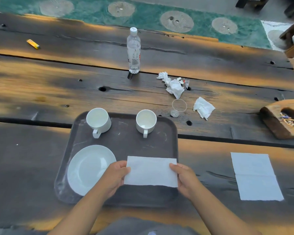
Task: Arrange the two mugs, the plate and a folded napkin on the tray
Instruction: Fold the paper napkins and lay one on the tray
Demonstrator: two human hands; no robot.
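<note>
Over the tray (170, 133), near right: folded napkin (150, 172), long axis left-right. Left hand (115, 177) and right hand (185, 177) pinch opposite short ends.

We see a rough, weathered wooden table (41, 78), cracked, with knot holes and a matt grain. The tray (126, 143) looks like dark matt plastic, scuffed with pale scratches. Two mugs (98, 120) (146, 122) and the plate (90, 168) read as white glazed ceramic, smooth; we note a soft sheen on the plate. The folded napkin (151, 172) is thin white paper, matt, slightly textured; a second paper sheet (255, 176) shows a crease. Crumpled tissues (174, 86) (203, 107) look soft and wrinkled. The bottle (134, 51) is clear glossy plastic. The ashtray (283, 117) is rough carved wood. The glass (178, 106) is clear and smooth.
</note>
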